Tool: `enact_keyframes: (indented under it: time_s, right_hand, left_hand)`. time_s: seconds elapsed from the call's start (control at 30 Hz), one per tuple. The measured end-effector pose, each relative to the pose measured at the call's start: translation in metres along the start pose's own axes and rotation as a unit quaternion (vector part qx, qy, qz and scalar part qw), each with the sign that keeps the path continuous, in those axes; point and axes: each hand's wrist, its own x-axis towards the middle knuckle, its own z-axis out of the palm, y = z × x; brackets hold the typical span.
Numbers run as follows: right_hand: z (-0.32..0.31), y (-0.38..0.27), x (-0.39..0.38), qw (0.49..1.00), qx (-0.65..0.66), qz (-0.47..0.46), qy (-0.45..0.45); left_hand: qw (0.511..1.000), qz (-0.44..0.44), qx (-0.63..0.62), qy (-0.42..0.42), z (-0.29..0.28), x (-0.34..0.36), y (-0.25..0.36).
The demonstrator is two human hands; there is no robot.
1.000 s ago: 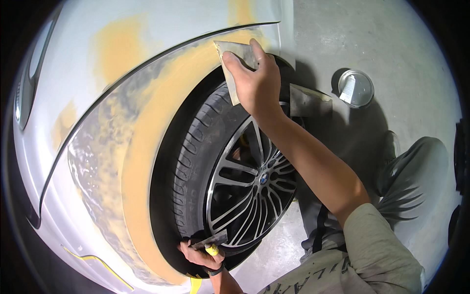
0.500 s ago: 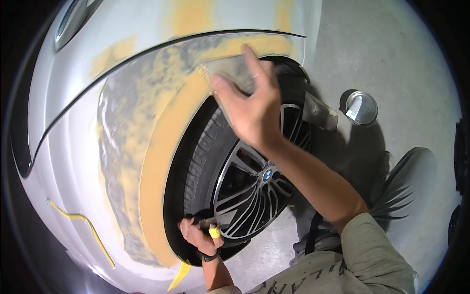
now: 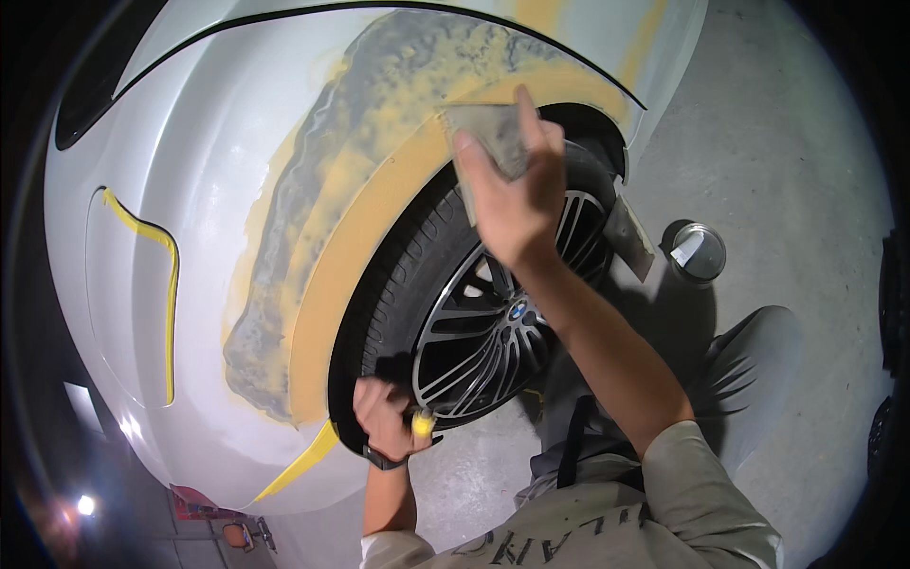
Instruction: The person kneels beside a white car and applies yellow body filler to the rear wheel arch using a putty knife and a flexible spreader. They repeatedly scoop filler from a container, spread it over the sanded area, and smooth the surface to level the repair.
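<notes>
My right hand (image 3: 512, 199) holds a flat, grey square spreader (image 3: 479, 121) against the orange filler band (image 3: 322, 313) along the top of a white car's wheel arch, slightly blurred. The band borders a mottled grey, sanded patch (image 3: 261, 322). Low at the arch, beside the tire (image 3: 393, 313) and spoked wheel (image 3: 450, 370), my left hand (image 3: 384, 417) grips a small scraper with a yellow handle (image 3: 423, 424); its blade is hard to make out.
Yellow tape (image 3: 169, 313) lines a bumper seam, another strip (image 3: 294, 467) hangs below the arch. On the concrete floor (image 3: 739, 123) at right are a round tin (image 3: 700, 254) and, by the wheel, a grey board (image 3: 630, 237). My bent leg is lower right.
The view has shifted, showing more of the bumper at left. My right hand has moved a little along the upper arch with the spreader; my left hand stays low by the tire.
</notes>
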Motion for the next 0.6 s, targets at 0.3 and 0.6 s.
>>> enact_keyframes:
  time_s: [0.3,0.6]
  right_hand:
    - [0.012,-0.011,-0.025,0.994,0.031,-0.107,0.008]
    - [0.01,-0.013,-0.03,0.995,0.004,-0.089,0.034]
  left_hand:
    - [0.919,-0.21,0.133,0.308,-0.144,-0.071,-0.018]
    - [0.877,-0.188,0.184,0.403,-0.275,-0.125,-0.126]
